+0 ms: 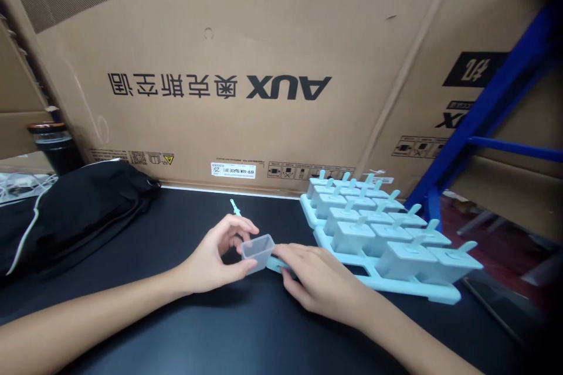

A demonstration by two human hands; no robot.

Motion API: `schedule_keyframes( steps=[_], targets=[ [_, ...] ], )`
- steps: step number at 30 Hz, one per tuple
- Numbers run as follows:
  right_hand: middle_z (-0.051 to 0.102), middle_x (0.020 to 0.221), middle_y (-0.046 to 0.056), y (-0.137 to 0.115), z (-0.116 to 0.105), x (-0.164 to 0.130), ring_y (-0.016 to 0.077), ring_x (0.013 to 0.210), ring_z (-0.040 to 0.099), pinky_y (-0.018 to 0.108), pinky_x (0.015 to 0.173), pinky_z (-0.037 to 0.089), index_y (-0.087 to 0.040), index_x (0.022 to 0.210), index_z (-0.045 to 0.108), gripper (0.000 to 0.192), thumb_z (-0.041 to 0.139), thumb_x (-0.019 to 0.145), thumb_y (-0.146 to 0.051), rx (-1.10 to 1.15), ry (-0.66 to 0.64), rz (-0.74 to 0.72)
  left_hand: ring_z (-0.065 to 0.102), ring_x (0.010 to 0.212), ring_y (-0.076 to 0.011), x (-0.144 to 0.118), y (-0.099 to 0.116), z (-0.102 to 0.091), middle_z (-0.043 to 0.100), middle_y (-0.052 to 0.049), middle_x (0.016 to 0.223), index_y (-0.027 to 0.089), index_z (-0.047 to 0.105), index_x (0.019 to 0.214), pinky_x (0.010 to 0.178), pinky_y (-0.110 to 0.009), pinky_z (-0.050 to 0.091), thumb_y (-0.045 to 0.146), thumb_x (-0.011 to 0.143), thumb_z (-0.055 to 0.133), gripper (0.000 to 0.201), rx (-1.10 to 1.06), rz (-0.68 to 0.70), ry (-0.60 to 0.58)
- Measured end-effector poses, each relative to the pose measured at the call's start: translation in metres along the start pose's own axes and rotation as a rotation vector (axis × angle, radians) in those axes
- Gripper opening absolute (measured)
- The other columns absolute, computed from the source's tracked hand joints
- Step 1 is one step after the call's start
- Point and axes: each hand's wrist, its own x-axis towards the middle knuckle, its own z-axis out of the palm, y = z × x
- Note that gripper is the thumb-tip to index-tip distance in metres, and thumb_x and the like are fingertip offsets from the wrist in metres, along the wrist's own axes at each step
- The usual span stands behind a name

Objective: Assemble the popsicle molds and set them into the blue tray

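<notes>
Here the left hand [223, 255] is pinching a small, clear rectangular plastic cup [256, 255], and just beside it the right hand [317, 278] is gripping a light-blue plastic piece [277, 265], partly hidden by its fingers! Cup and piece are seemingly being brought together, so the next move is calling for steady alignment; light-blue lidded plastic moulds [407, 261] are standing right of the right hand.

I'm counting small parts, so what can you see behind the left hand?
A narrow light-blue piece shows against the black table, with a cardboard box farther back. The left hand covers the piece's near end, so its full shape cannot be seen.
</notes>
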Motion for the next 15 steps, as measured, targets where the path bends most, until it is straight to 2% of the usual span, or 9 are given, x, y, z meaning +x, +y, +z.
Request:
schedule_keyframes(
  steps=[4, 9, 15],
  targets=[
    [0.065, 0.092, 0.002, 0.001, -0.001, 0.001, 0.0163, 0.081, 0.061, 0.028, 0.07, 0.042, -0.022, 0.106, 0.052, 0.02, 0.04, 0.091, -0.017, 0.011, 0.009, -0.004, 0.056, 0.106, -0.0216, 0.002, 0.005, 0.001, 0.056, -0.01, 0.117, 0.021, 0.051, 0.117, 0.087, -0.033, 0.049, 0.025, 0.086, 0.068, 0.036, 0.053, -0.114, -0.096],
    [0.064, 0.088, 0.003, 0.004, 0.002, 0.001, 0.0161, 0.077, 0.06, 0.028, 0.069, 0.041, -0.02, 0.097, 0.052, 0.015, 0.038, 0.091, -0.016, -0.028, 0.027, -0.045, 0.058, 0.1, -0.02, 0.007, 0.011, 0.001, 0.059, -0.01, 0.117, 0.02, 0.059, 0.113, 0.086, -0.033, 0.048, 0.026, 0.087, 0.065, 0.027, 0.175, -0.125, -0.214],
    [0.065, 0.089, 0.003, 0.007, -0.004, 0.0, 0.017, 0.078, 0.062, 0.029, 0.067, 0.042, -0.02, 0.098, 0.052, 0.016, 0.036, 0.095, -0.019, -0.015, 0.027, -0.001, 0.059, 0.107, -0.02, 0.01, 0.015, 0.002, 0.061, -0.01, 0.124, 0.019, 0.054, 0.107, 0.093, -0.035, 0.046, 0.022, 0.091, 0.06, 0.018, 0.143, -0.178, -0.252]
  ],
)
